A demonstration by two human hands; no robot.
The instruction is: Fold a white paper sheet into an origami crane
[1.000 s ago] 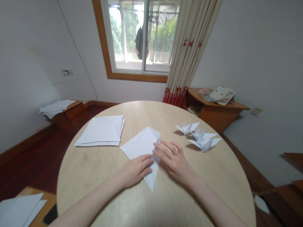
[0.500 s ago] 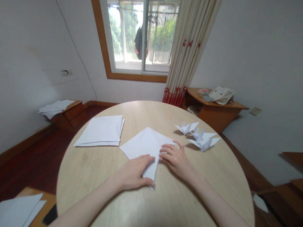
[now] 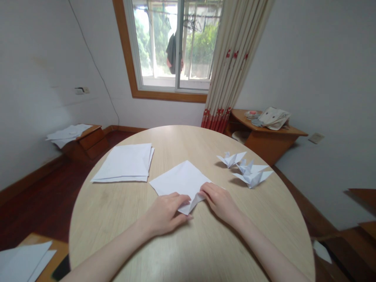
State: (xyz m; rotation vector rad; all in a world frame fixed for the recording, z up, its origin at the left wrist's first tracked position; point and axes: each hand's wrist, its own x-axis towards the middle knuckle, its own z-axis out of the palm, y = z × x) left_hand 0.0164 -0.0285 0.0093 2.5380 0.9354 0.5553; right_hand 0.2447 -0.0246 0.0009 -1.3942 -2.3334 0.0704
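A white sheet of paper [image 3: 180, 180] with folds in it lies on the round table [image 3: 141, 250] in front of me. My left hand [image 3: 170, 213] rests on its lower left part, fingers stretched over the paper and the thumb apart, by the bottom corner. At the lower right, the fingers of my right hand [image 3: 219, 199] are curled together on the edge, which is raised and bent between both hands. That hand covers part of the paper's right side. Several folded paper cranes [image 3: 253, 178] stand to the right of the sheet.
A stack of white paper [image 3: 123, 162] lies on the table's left side. More sheets [image 3: 23, 260] are on a wooden surface at lower left. Behind the table stand a corner desk [image 3: 270, 139] with a cloth bag [image 3: 274, 118], a curtain [image 3: 232, 66] and a window.
My right hand has curled its fingers onto the paper's edge. The lower part, a long point before, is now shorter and bent up. My left hand has stayed nearly in place.
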